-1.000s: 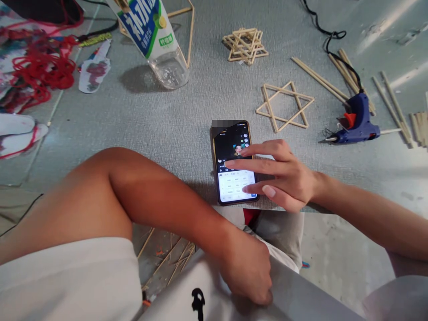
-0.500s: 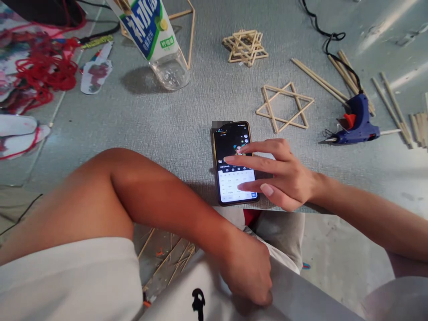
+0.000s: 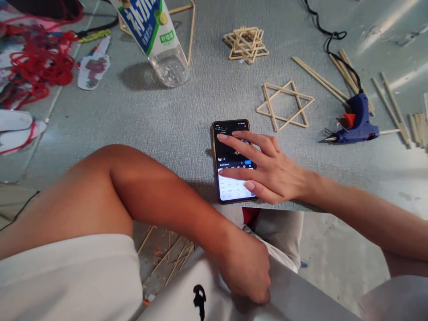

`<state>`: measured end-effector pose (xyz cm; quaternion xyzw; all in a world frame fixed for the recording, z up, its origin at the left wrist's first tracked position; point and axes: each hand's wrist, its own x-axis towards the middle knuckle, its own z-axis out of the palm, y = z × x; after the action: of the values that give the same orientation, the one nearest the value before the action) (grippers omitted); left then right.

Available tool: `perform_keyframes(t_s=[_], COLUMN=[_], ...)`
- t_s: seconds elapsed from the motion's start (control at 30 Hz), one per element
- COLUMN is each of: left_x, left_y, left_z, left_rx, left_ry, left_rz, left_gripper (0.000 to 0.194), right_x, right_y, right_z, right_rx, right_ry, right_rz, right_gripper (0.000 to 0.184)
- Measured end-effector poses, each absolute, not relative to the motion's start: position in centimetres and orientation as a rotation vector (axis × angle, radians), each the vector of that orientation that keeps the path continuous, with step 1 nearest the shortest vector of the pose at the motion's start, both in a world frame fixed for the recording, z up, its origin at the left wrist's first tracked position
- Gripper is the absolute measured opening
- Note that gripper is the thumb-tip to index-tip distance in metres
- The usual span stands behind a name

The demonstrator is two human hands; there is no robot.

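Note:
A smartphone (image 3: 234, 191) lies face up near the table's front edge, its screen lit with a dark upper area and a pale keyboard below. Over it reaches my right hand (image 3: 270, 167) with the fingers spread, one fingertip at the keyboard's upper left; it does not grip the phone. My left hand (image 3: 245, 267) is curled into a fist over my lap, below the table edge. Its back faces me, so whatever its fingers may enclose is hidden. Just beyond the phone lies a flat six-pointed star of wooden sticks (image 3: 283, 123).
Behind are a layered stick star (image 3: 246, 43) and a clear drink bottle (image 3: 170, 67) before a larger stick frame (image 3: 191, 35). At right lie a blue glue gun (image 3: 359, 122) with a black cord and several loose sticks (image 3: 388, 102). Red cord (image 3: 43, 67) is tangled at left.
My right hand has shifted left and slightly up across the phone, its fingers spreading wider. A blue button now shows above the keyboard. My left hand stays in place.

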<state>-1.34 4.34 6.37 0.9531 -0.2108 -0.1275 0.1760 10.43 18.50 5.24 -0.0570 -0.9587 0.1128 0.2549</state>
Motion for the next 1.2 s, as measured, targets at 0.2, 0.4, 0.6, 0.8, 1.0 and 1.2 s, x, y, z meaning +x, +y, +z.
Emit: perform_keyframes(t_s=[0.2,0.4,0.6,0.8,1.0,1.2], left_x=[-1.2,-1.3,-1.5,-1.5,-1.5,-1.6], left_y=[4.3,3.9,3.6,3.5,3.7,3.9], left_z=[6.2,6.3,6.7,6.8,7.0,7.1], left_rx=[2.691,2.852,3.159,3.135,3.011,3.020], left_ry=[-0.610,-0.607,-0.698,-0.659,-0.674,-0.677], left_rz=[-0.379,-0.320,-0.425,-0.438,-0.518,-0.452], left_gripper=[0.051,0.065,0.074,0.083,0.092,0.084], right_x=[11.4,11.3,11.9,12.0,11.7,11.1], right_y=[19.3,19.2,19.2,19.2,19.2,18.9], right_z=[5.6,5.5,6.0,6.3,5.9,5.6], right_rx=[-0.146,-0.146,-0.003,0.052,-0.065,-0.149], right_ry=[-2.470,-2.527,-2.482,-2.473,-2.514,-2.592], right_rz=[0.311,0.277,0.346,0.390,0.295,0.289], right_gripper=[0.040,0.040,0.041,0.038,0.039,0.036])
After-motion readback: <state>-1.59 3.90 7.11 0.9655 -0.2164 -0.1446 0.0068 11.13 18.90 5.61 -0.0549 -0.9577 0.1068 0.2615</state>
